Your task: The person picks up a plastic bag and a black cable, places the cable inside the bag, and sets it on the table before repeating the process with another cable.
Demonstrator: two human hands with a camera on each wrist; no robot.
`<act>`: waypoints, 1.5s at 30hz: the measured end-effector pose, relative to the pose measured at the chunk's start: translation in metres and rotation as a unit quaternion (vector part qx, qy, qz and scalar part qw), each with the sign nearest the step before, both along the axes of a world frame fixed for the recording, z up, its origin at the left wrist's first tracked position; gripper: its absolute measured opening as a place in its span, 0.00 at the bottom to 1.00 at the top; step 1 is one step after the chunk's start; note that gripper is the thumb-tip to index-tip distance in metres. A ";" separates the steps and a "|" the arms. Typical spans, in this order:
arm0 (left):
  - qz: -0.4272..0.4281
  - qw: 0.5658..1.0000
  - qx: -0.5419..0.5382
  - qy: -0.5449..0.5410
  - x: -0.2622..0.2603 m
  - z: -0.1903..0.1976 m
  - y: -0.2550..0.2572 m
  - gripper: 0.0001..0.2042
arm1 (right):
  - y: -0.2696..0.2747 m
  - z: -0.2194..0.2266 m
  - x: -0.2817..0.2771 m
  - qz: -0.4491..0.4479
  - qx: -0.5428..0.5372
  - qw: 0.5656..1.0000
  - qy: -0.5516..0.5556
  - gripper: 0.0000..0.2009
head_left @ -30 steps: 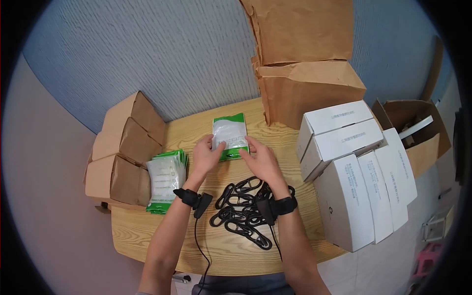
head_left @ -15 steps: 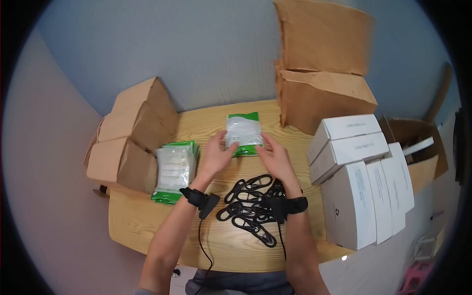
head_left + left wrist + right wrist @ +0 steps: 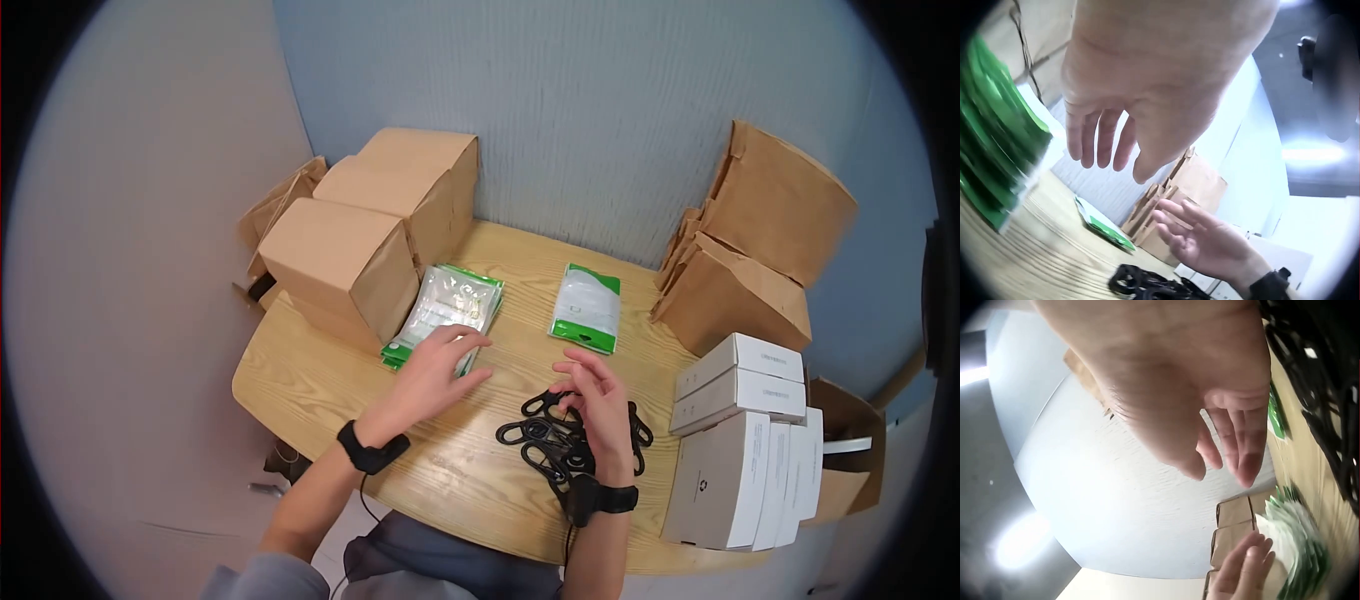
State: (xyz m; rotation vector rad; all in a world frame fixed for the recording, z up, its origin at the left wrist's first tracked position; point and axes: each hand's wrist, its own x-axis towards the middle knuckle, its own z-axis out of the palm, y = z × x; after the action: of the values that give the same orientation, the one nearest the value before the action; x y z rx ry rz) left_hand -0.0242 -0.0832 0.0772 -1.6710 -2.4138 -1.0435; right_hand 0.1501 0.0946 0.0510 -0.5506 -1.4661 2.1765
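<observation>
In the head view my left hand [image 3: 430,378] hovers at the near edge of a stack of green-and-white plastic packets [image 3: 455,300], its fingers loosely bent and holding nothing. The left wrist view shows the green edges of that stack [image 3: 997,131] beside the hand. My right hand [image 3: 602,410] hangs above a heap of black looped cables [image 3: 545,435], fingers relaxed and nothing gripped. A single green-and-white packet [image 3: 590,300] lies flat on the table beyond the right hand. The right hand partly covers the cables.
Brown cardboard boxes [image 3: 335,250] stand left of the packet stack. Folded brown cardboard [image 3: 745,290] leans at the back right. Several white boxes [image 3: 725,480] fill the table's right side, with an open carton [image 3: 850,480] beyond. A blue wall [image 3: 560,120] rises behind the table [image 3: 330,390].
Both hands have come off the single packet, which stays on the table. The left hand has moved left to the stack, the right hand back over the cables. The head view has turned left.
</observation>
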 end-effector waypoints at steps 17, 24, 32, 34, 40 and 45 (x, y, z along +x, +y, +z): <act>0.095 0.983 -0.084 -0.130 -0.002 0.019 -0.025 0.12 | -0.019 -0.012 -0.009 0.131 -0.028 0.990 -0.044 0.15; -0.071 0.995 0.063 0.026 0.049 0.009 0.004 0.15 | -0.041 -0.010 -0.014 0.133 -0.055 0.990 0.010 0.20; -0.007 0.956 0.226 -0.187 0.050 -0.016 0.067 0.20 | -0.008 -0.020 -0.006 -0.174 -0.090 0.979 0.052 0.16; -0.013 0.920 0.257 -0.297 0.051 -0.017 0.082 0.20 | -0.002 -0.025 -0.004 -0.167 -0.068 0.983 0.039 0.16; -0.085 0.714 0.050 -0.693 0.028 -0.059 0.073 0.15 | 0.000 -0.030 -0.001 -0.159 0.087 0.981 -0.067 0.14; -0.139 0.638 0.051 -0.756 0.023 -0.054 0.065 0.15 | 0.000 -0.013 0.001 -0.115 0.057 0.991 -0.037 0.13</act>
State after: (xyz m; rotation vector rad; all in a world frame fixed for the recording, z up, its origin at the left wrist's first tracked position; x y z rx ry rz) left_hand -0.0008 -0.0177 0.0232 -1.0774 -2.2687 -3.6367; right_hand 0.1506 0.0947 0.0378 -0.7293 -1.4746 1.9020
